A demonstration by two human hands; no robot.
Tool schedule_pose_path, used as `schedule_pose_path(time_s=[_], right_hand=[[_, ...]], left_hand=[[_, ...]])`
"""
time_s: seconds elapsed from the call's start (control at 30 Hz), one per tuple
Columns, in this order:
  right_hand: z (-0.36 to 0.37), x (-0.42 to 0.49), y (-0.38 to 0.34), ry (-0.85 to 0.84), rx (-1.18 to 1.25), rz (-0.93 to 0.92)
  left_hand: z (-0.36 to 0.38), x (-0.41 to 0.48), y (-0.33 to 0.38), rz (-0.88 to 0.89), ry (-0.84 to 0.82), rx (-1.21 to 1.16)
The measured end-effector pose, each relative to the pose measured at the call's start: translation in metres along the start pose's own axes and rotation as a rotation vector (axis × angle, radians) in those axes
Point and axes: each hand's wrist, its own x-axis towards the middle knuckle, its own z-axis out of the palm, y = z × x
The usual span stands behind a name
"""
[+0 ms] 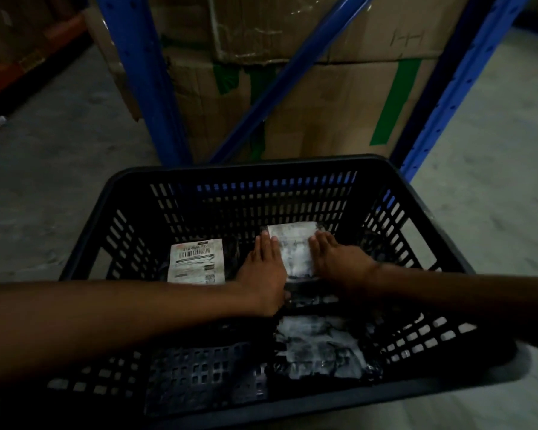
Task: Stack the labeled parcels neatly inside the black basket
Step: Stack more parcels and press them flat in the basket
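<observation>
Both hands, the left hand [266, 268] and right hand [339, 259], lay flat with fingers together on a labeled parcel [295, 252] by the black basket's [261, 164] far wall (another parcel [196, 262] lay just left).

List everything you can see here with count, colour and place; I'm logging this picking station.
basket: one, black, slatted, on the floor in front of the person.
parcels: three visible, dark wrap with white labels, inside the basket; far left, far middle under both hands, near right.
boxes: at least two, brown cardboard with green tape, stacked in the rack behind the basket.
rack: one, blue uprights and diagonal brace, behind the basket.
floor: grey concrete, all round.
left hand: flat on the middle parcel's left edge.
right hand: flat on its right edge.
</observation>
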Motion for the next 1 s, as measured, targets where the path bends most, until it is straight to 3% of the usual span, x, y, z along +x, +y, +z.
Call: schedule_pose_path(time_s=[0.1, 0.23, 0.33, 0.43, 0.5, 0.6, 0.67, 0.83, 1.0], right_hand=[[-0.056, -0.018, 0.039, 0.115, 0.335, -0.151], [-0.112, -0.044, 0.066, 0.112, 1.047, -0.212], [-0.122, -0.032, 0.055, 0.042, 1.542, -0.132], [-0.115, -0.008, 0.025, -0.097, 1.811, 0.149], [-0.104, 0.004, 0.001, -0.165, 1.835, 0.242], [-0.096, 0.017, -0.036, -0.271, 1.732, 0.149], [-0.098, 0.023, -0.058, -0.276, 1.706, 0.124], [-0.108, 0.047, -0.096, -0.029, 1.694, 0.156], [-0.087, 0.065, -0.113, 0.166, 1.235, 0.280]], left_hand=[[-0.064, -0.003, -0.037, 0.171, -0.048, -0.261], [-0.122, -0.034, -0.071, 0.064, 0.058, -0.898], [-0.119, -0.049, -0.086, -0.138, 0.054, -1.354], [-0.095, -0.077, -0.097, -0.255, 0.013, -1.478], [-0.076, -0.089, -0.100, -0.341, 0.081, -1.418], [-0.059, -0.095, -0.112, -0.566, 0.195, -1.350], [-0.059, -0.097, -0.122, -0.624, 0.251, -1.277], [-0.057, -0.093, -0.133, -0.671, 0.356, -1.176], [-0.045, -0.087, -0.131, -0.660, 0.219, -1.174]])
